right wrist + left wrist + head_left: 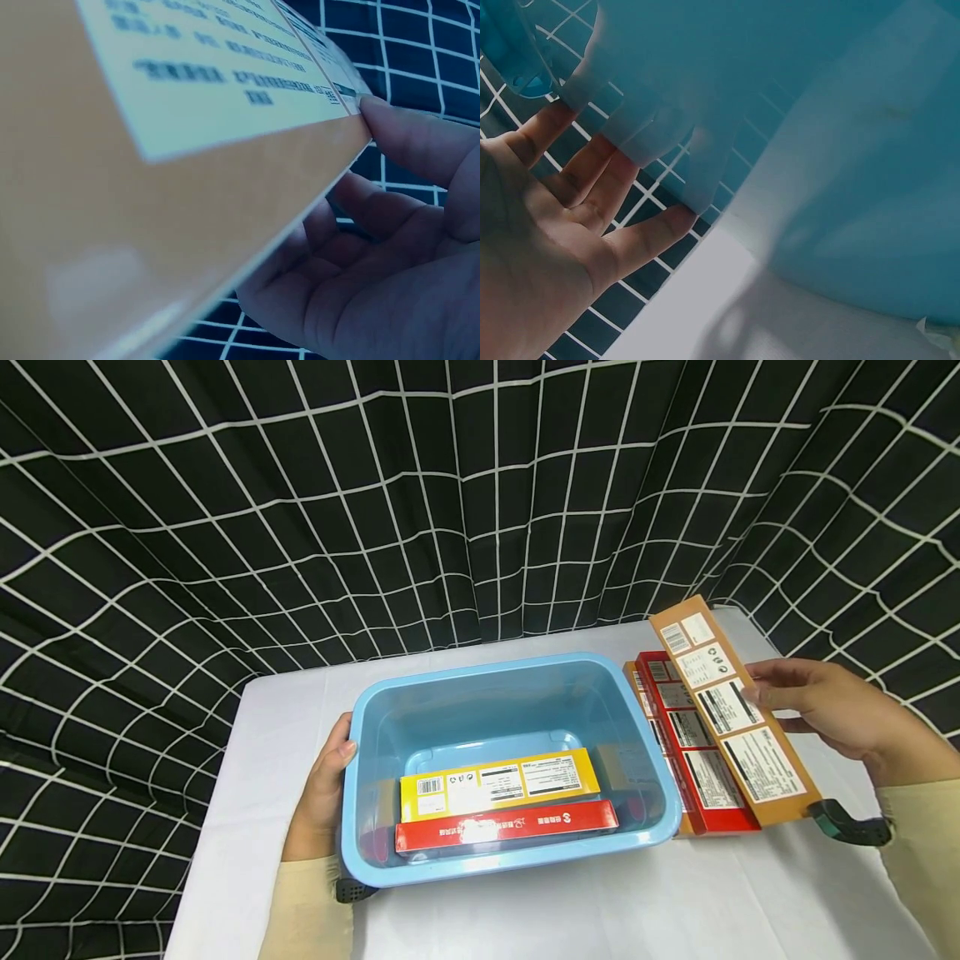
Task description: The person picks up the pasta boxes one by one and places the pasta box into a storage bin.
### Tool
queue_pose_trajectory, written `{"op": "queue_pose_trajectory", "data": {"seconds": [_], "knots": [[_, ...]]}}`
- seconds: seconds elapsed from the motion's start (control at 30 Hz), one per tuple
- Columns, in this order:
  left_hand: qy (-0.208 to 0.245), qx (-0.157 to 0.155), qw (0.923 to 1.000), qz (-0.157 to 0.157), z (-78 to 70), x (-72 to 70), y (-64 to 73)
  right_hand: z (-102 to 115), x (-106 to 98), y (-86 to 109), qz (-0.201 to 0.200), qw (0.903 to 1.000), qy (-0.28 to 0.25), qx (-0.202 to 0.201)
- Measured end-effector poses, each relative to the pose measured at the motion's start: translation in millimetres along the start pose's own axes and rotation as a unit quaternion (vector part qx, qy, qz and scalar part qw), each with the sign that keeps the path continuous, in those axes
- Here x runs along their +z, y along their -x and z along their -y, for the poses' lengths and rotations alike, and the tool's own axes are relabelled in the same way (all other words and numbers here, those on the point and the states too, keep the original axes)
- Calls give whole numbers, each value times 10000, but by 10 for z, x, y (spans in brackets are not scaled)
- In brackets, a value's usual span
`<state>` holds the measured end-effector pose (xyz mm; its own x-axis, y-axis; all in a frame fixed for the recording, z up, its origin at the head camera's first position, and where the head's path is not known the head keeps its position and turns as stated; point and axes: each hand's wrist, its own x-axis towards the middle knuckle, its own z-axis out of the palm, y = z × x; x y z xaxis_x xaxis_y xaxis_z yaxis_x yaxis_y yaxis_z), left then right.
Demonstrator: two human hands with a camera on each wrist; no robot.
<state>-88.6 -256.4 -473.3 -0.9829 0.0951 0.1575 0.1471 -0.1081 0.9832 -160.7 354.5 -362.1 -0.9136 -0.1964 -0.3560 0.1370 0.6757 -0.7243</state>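
Note:
My right hand (843, 706) pinches a long orange box (738, 714) by its right edge, the thumb on its labelled face. In the right wrist view the fingers (390, 210) lie under that edge. The box is tilted and partly covers a red box (693, 735) and another orange box (645, 693). At the left end of the light blue plastic bin (510, 864), my left hand (322, 793) touches the side, its extended fingers (652, 232) against the outer wall. Inside the bin lie a yellow box (498, 785) and a red box (506, 827), side by side.
A white cloth (247, 760) covers the table under the bin and boxes. Black fabric (495, 502) with a white grid hangs behind and around both sides. Dark wrist cameras sit near both cuffs, the right one (847, 825) near the orange box's lower end.

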Motion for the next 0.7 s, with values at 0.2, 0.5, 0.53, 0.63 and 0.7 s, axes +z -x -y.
{"op": "queue_pose_trajectory", "data": {"seconds": [0.2,0.5,0.53,0.63,0.7], "knots": [[-4,-15,10000,1,2,-1,0,50,-9,9,2,10000,-53,-61],[6,56,9999,91,-2,-9,-1,121,14,11,-235,9996,114,-106],[9,57,10000,80,-4,-7,-1,129,17,13,-245,9995,136,-121],[-4,39,10000,67,-3,-7,-2,156,25,17,-278,9994,165,-148],[11,27,10000,62,-4,-6,-2,177,29,20,-289,9993,193,-154]]}}
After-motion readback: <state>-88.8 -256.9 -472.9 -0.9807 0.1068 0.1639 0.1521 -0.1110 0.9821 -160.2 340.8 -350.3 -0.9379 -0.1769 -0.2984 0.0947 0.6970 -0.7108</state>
